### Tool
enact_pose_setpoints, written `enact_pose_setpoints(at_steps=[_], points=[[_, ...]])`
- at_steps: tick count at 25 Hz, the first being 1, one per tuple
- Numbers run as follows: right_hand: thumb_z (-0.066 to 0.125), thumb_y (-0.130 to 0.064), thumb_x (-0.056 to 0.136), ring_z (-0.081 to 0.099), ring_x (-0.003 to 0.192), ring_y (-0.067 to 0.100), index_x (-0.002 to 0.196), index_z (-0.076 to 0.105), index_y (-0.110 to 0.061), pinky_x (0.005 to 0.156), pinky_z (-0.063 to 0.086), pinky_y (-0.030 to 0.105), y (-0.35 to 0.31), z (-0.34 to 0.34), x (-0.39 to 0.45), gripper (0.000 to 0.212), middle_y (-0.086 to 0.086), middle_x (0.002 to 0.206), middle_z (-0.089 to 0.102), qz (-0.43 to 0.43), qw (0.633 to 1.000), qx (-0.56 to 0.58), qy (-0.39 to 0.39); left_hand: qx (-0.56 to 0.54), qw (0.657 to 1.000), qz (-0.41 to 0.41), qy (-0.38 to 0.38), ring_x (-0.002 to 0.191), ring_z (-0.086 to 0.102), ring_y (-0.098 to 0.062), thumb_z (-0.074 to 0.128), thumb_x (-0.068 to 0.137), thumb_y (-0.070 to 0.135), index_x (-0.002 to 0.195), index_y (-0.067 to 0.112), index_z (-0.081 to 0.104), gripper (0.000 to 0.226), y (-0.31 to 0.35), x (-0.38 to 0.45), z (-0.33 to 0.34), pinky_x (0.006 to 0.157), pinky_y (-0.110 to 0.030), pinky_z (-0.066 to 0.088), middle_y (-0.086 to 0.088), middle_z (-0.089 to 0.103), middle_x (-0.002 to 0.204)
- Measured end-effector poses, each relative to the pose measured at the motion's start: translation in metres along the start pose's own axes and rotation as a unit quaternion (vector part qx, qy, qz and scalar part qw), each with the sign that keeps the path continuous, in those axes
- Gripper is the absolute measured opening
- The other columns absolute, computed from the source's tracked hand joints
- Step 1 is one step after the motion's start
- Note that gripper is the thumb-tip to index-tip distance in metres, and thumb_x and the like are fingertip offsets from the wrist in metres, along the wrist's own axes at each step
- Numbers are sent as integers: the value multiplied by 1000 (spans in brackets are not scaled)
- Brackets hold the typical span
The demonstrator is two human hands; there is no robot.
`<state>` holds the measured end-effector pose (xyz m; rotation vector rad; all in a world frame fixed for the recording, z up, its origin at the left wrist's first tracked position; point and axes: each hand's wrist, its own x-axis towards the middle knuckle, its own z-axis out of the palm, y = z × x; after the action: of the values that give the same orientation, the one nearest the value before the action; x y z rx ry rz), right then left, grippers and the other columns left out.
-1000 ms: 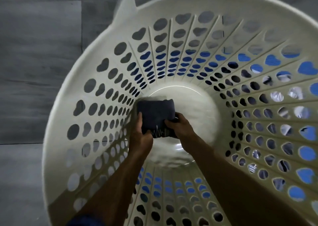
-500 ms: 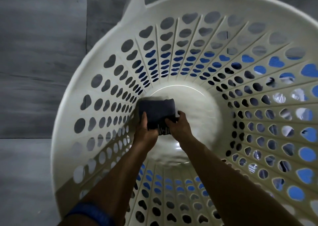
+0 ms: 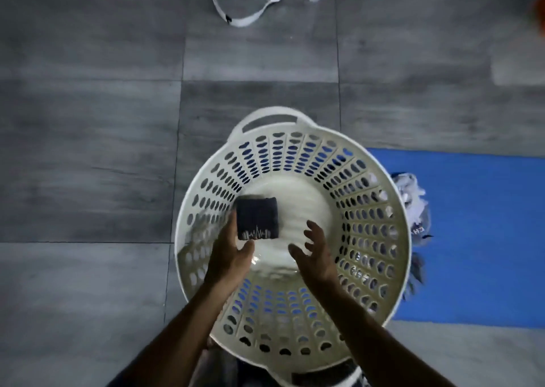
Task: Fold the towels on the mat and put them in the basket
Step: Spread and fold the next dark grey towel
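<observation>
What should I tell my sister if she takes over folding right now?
Left hand: open, held above the basket floor beside the folded dark towel, gripping nothing.
Right hand: open, fingers spread, holding nothing.
Done: one dark towel is folded and lies on the floor of the white basket.
Left: a heap of unfolded towels waits on the blue mat, behind the basket's right side. Fold each one and put it in.

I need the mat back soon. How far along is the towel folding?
Done: one folded dark towel lies on the bottom of the basket. In hand: nothing; the left hand and right hand are open above it. Left: a pile of unfolded towels waits on the blue mat beside the basket.
</observation>
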<state>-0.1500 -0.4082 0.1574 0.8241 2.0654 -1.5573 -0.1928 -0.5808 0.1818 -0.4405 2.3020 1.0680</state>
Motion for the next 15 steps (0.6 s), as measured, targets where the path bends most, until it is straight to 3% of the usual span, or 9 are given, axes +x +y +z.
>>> enact_pose_setpoints(at_steps=[2, 4, 6, 9, 10, 13, 15], points=[[69, -21, 90, 50, 124, 20, 146, 35, -23, 94, 43, 23, -26, -19, -36, 65, 2, 137, 48, -22, 1000, -4, -5, 7, 999, 36, 19, 138, 37, -17, 55, 94, 11, 155, 35, 14, 76, 27, -36, -23, 106, -24, 32, 5, 30, 156], [72, -22, 87, 52, 123, 20, 141, 36, -32, 99, 46, 32, -52, -38, -73, 66, -2, 134, 50, -35, 999, -15, -3, -9, 998, 61, 28, 140, 33, -12, 57, 91, 4, 152, 35, 17, 79, 55, -74, -42, 112, -26, 30, 10, 30, 154], [75, -35, 80, 50, 125, 19, 138, 35, -34, 105, 44, 38, -86, -60, -109, 70, -3, 136, 50, -38, 999, -16, -12, -22, 997, 57, 42, 139, 36, -14, 59, 88, 2, 150, 36, 20, 81, 80, -109, -59, 113, -27, 30, 11, 34, 150], [70, -65, 64, 43, 135, 19, 144, 37, -22, 106, 39, 25, -130, -95, -155, 97, 2, 147, 43, -47, 997, -32, -48, -11, 997, 54, 60, 137, 37, -12, 62, 88, 6, 152, 32, 23, 79, 115, -159, -82, 110, -23, 30, 2, 38, 153], [72, -63, 66, 41, 136, 18, 146, 36, -19, 107, 37, 25, -144, -108, -171, 98, 2, 149, 42, -58, 996, -43, -60, -8, 996, 64, 66, 137, 38, -12, 63, 88, 8, 152, 31, 24, 79, 128, -177, -91, 112, -25, 31, 1, 38, 153], [75, -22, 83, 43, 133, 9, 145, 36, -32, 114, 33, 32, -181, -148, -222, 74, -7, 147, 42, -67, 992, -42, -96, 9, 993, 86, 79, 139, 38, -16, 65, 86, 7, 153, 30, 22, 83, 161, -228, -113, 115, -39, 34, 1, 36, 154], [74, -15, 85, 47, 123, -2, 142, 34, -42, 113, 34, 26, -200, -173, -248, 75, -14, 141, 44, -80, 988, -48, -126, -1, 991, 93, 93, 138, 40, -16, 66, 84, 6, 153, 36, 21, 87, 181, -255, -124, 114, -41, 36, 1, 39, 152]])
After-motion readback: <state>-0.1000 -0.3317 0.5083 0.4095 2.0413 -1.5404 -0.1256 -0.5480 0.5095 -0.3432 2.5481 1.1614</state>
